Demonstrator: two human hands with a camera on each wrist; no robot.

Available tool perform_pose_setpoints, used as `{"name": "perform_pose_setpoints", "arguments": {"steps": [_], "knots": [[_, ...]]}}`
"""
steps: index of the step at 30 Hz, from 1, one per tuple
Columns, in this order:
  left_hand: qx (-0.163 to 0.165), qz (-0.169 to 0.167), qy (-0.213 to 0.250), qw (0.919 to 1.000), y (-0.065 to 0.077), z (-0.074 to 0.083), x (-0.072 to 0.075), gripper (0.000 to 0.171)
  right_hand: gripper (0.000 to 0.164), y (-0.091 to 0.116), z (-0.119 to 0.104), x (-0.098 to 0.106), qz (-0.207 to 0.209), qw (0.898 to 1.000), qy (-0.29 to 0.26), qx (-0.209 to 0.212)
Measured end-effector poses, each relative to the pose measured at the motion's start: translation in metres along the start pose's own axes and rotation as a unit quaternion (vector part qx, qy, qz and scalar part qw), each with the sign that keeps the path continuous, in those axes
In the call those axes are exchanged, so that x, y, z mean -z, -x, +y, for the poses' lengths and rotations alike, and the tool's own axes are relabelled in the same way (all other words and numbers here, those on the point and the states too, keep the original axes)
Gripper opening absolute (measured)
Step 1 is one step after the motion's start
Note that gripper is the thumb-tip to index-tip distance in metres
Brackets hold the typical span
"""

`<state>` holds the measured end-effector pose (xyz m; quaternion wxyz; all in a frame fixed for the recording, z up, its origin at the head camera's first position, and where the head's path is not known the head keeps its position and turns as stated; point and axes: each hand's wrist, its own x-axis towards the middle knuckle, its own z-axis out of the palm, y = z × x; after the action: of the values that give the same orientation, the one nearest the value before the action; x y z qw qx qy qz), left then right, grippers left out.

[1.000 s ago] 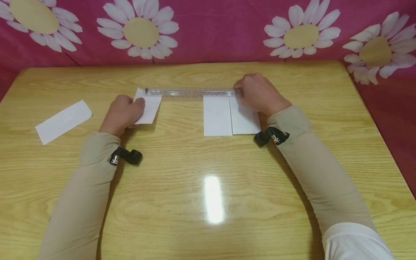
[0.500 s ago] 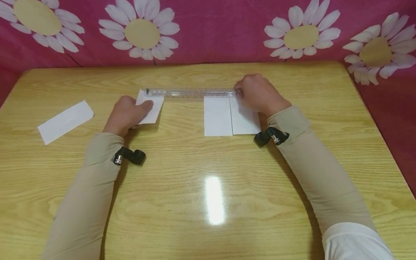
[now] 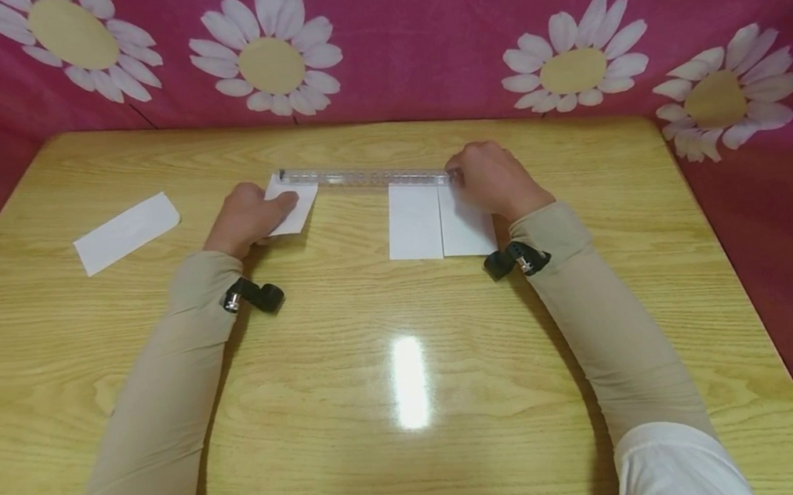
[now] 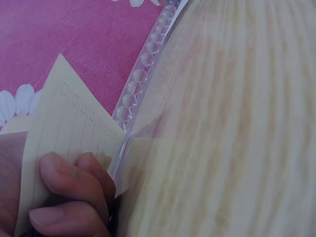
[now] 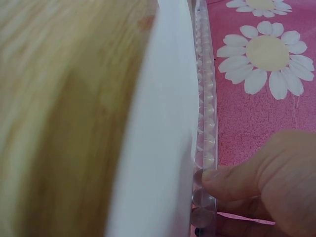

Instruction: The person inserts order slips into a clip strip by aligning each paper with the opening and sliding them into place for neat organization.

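My left hand (image 3: 241, 218) pinches a small white paper slip (image 3: 302, 205) between thumb and fingers. The left wrist view shows the slip's underside (image 4: 74, 113), printed with lines and a row of little squares. The slip's far edge meets the left end of a clear plastic strip (image 3: 362, 177) with a row of round bumps; whether it is attached there I cannot tell. The strip's right end is gripped by my right hand (image 3: 497, 180), whose thumb presses it in the right wrist view. Two white slips (image 3: 413, 221) lie side by side below the strip's right part, their top edges along it.
Another white paper slip (image 3: 128, 233) lies alone at the left on the wood-grain table (image 3: 348, 346). Behind the table hangs a pink cloth (image 3: 414, 49) with large daisies. Bright light reflects off the table's middle.
My left hand and its slip have shifted slightly to the right, so the slip overlaps the strip's left end further in. The right hand and the strip have hardly moved.
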<state>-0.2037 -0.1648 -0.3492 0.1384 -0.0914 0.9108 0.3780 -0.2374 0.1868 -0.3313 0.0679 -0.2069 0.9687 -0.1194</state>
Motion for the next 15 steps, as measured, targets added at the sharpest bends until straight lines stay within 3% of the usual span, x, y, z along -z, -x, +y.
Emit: {"name": "perform_pose_setpoints", "arguments": {"steps": [15], "knots": [[-0.015, -0.003, 0.033, 0.9993, -0.0028, 0.0031, -0.0056, 0.040, 0.034, 0.0001, -0.0007, -0.0005, 0.007, 1.000, -0.003, 0.003]]}}
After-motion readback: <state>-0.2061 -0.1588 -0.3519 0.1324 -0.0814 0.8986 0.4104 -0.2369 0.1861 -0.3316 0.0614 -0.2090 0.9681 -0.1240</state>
